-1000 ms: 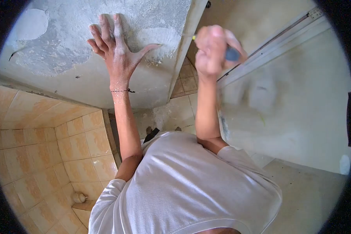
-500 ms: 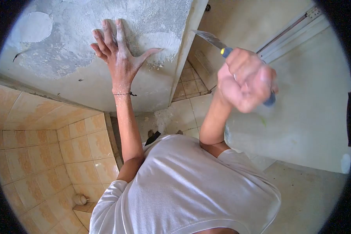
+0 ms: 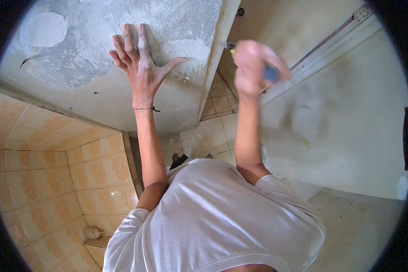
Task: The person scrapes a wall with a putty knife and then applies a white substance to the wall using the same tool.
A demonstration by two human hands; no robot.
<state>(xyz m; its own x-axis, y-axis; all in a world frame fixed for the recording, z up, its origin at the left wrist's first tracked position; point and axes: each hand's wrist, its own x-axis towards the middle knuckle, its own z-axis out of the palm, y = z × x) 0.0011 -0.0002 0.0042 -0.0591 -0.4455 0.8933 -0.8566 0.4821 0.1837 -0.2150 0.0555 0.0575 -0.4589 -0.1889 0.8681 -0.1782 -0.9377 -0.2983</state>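
Observation:
My left hand [image 3: 143, 72] lies with spread fingers against the patchy grey wall [image 3: 90, 45], its skin dusted white. My right hand [image 3: 251, 68], smeared by motion, is wrapped round a putty knife [image 3: 270, 73] with a dark blue handle and a yellow collar. The short visible part of its metal blade points left, at the wall's corner edge [image 3: 218, 45]. Whether the blade touches that edge I cannot tell. Most of the handle is hidden in my fist.
Orange-patterned tiles [image 3: 95, 177] cover the wall at lower left, with a small round pale object [image 3: 93, 232] by a ledge. To the right stands a pale door-like panel [image 3: 340, 118]. Floor tiles [image 3: 213, 136] show below the corner.
My right hand has moved up and left with the putty knife, bringing the blade to the wall's corner edge. My left hand stays in place on the wall.

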